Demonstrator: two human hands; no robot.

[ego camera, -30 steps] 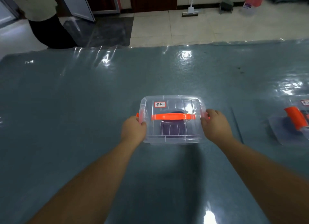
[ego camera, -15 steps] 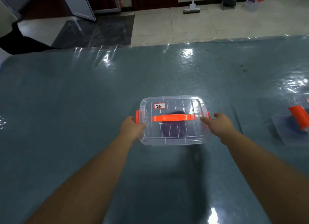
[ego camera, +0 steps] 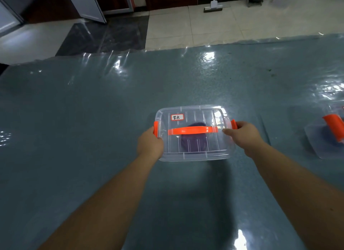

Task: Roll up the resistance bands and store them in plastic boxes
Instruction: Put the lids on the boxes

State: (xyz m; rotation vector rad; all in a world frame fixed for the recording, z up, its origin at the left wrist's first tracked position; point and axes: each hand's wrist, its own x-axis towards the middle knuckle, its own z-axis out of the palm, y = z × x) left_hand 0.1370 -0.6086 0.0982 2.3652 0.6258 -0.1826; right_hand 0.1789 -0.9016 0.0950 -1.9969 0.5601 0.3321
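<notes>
A clear plastic box (ego camera: 193,117) with an orange handle and orange side clips sits lidded on the table's middle. A rolled purple resistance band (ego camera: 193,141) lies inside it, seen through the lid. A small white label is stuck on the lid's far left. My left hand (ego camera: 149,144) grips the box's left end at the orange clip. My right hand (ego camera: 243,136) grips the right end, fingers at the other clip. A second clear box (ego camera: 316,138) with an orange handle and something purple inside lies at the right edge, partly cut off.
The table (ego camera: 93,138) is covered with a shiny blue-grey sheet under clear plastic film. Beyond its far edge is a tiled floor with a dark mat, a door frame, a floor squeegee (ego camera: 213,7) and a dustpan.
The box appears lifted slightly toward me, both hands still on its ends. A person standing at the far left has left the view.
</notes>
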